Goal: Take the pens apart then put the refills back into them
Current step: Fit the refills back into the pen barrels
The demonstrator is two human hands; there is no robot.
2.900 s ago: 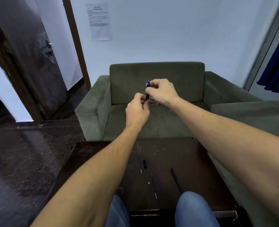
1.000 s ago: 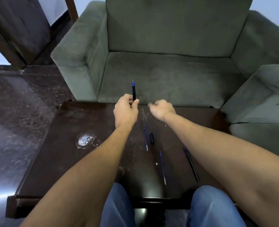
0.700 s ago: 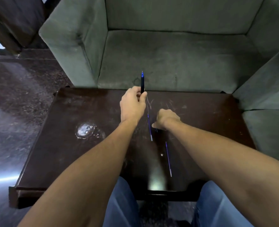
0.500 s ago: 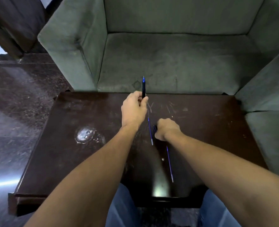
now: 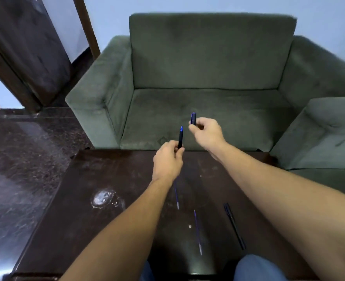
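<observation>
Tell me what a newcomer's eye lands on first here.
The two hands raised mid-frame stand out first: the left hand holds a pen upright, tip up, and the right hand pinches a small dark cap just beside it. Behind them a green sofa fills the view. Nearer the person, on the dark table, lie two thin refills and a black barrel.

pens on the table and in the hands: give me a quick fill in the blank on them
The left hand grips a pen barrel with its tip pointing ____.
The right hand pinches the pen's ____.
____ loose refills lie on the dark table.
Missing: up; cap; two.
</observation>
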